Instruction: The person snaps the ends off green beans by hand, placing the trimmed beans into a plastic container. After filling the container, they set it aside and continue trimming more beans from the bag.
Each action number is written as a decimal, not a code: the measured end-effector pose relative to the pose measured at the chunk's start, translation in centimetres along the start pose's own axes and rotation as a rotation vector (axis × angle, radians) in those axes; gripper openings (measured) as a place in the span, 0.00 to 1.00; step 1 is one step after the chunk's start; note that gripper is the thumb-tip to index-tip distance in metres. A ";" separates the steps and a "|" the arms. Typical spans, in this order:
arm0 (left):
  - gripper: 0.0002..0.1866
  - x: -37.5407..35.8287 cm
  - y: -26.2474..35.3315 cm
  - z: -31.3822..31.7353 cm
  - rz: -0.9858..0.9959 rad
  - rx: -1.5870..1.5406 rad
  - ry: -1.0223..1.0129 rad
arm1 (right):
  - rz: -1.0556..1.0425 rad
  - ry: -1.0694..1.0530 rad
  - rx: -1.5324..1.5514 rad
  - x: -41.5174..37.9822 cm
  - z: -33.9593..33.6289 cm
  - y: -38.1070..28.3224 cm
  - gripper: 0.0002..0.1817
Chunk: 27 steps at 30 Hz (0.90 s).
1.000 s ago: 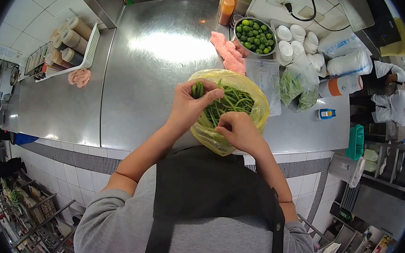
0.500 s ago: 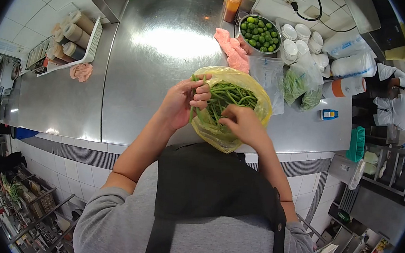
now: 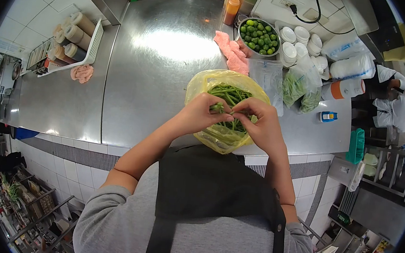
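A yellow plastic bag (image 3: 199,84) stands open at the front of the steel counter, filled with long green beans (image 3: 229,93). Over its mouth, my left hand (image 3: 202,114) is closed around a small bunch of green beans, whose ends poke out by the fingers. My right hand (image 3: 260,123) meets it from the other side, thumb and fingertips pinched close to the left fingertips. Whatever lies in that pinch is too small to make out clearly, though it appears to be a bean's end.
Behind the bag are a pink cloth (image 3: 232,53) and a metal bowl of green limes (image 3: 258,37). White lidded cups (image 3: 301,39), bags of greens (image 3: 295,86) and a blue-and-white object (image 3: 328,117) are at right. A white basket of bottles (image 3: 91,44) stands left. People work far right.
My left hand has moved right and down over the bag, keeping its beans. My right hand has risen out of the beans, and both sets of fingertips now come together.
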State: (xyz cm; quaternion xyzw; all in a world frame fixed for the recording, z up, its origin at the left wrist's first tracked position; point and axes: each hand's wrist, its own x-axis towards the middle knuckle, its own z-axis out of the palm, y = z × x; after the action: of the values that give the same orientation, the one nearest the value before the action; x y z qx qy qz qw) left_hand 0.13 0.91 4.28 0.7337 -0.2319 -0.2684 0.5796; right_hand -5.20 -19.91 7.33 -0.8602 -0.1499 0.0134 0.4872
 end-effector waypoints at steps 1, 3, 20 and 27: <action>0.10 0.1 0.2 0.1 0.002 0.000 0.003 | 0.092 0.062 0.081 -0.2 0.1 0.0 0.05; 0.10 0.1 0.7 0.0 0.027 0.101 0.040 | 0.184 0.120 0.162 -0.3 0.1 0.0 0.05; 0.11 0.2 0.2 -1.1 -0.041 -0.232 0.160 | 0.224 -0.044 0.634 -0.3 -0.8 2.2 0.11; 0.15 0.6 0.2 -1.7 -0.093 -1.138 0.251 | 0.245 -0.039 0.368 0.1 2.5 0.2 0.20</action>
State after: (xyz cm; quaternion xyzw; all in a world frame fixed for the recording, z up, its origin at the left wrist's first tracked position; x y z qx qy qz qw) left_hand 1.69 1.73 4.74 0.3424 0.0519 -0.2868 0.8932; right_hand -5.45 -17.91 5.84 -0.7681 -0.0487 0.1162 0.6278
